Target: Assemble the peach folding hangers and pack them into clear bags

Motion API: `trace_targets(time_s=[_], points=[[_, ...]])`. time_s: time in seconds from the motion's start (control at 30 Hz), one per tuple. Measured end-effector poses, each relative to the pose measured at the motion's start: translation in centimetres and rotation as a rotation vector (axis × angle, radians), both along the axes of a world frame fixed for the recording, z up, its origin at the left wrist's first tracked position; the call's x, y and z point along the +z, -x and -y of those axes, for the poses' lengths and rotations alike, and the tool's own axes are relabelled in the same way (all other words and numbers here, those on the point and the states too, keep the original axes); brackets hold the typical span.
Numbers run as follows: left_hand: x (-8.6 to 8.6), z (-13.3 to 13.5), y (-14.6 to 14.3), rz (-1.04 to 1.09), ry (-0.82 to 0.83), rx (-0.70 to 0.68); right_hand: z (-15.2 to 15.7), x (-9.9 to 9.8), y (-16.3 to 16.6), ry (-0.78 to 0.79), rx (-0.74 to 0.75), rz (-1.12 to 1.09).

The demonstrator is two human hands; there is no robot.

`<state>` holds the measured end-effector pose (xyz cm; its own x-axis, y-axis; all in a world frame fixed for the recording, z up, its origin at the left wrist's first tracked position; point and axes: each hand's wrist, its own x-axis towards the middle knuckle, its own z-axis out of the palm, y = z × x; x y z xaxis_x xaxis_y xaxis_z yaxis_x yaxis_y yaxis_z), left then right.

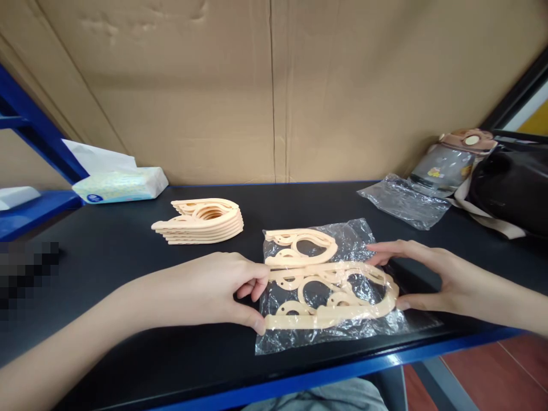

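Observation:
Two beige plastic folding hangers, a near one (351,313) and a far one (327,257), lie side by side at a clear plastic bag (278,344). Whether the near one is inside the bag or on top of it, I cannot tell. My left hand (226,291) spans the near hanger's straight ends, thumb on one tip and curled fingers at the other. Around that hanger's curved end is my right hand (432,277), its thumb against the curve and its fingers on the bag farther back. Left of the bag stands a neat stack of several matching folding hangers (205,220).
A second clear plastic bag (406,200) lies at the back right, beside a clear bottle with a brown lid (449,162) and a dark bag (514,182) with a pale strap. A tissue pack (124,185) sits back left. Cardboard (214,103) walls the table's rear; its front edge is blue.

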<state>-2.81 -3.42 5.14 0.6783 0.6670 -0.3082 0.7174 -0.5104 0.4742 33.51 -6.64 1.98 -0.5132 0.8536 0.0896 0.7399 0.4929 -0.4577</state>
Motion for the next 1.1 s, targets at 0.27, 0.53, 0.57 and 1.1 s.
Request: trace_targets(time_s=[0.27, 0.53, 0.57, 1.1], points=[[0.4, 0.0, 0.1, -0.044, -0.017, -0.011, 0.5, -0.6, 1.8, 0.045, 0.038, -0.048], [-0.1, -0.3, 0.2, -0.088, -0.129, 0.031, 0.1, -1.0, 2.4, 0.049, 0.063, -0.113], [-0.3, -0.4, 0.1, -0.080, -0.152, 0.037, 0.1, -1.0, 2.5, 0.042, 0.064, -0.120], [0.7, 1.5, -0.9, -0.150, -0.040, 0.002, 0.9, -1.6, 3.9, -0.132, 0.089, -0.087]])
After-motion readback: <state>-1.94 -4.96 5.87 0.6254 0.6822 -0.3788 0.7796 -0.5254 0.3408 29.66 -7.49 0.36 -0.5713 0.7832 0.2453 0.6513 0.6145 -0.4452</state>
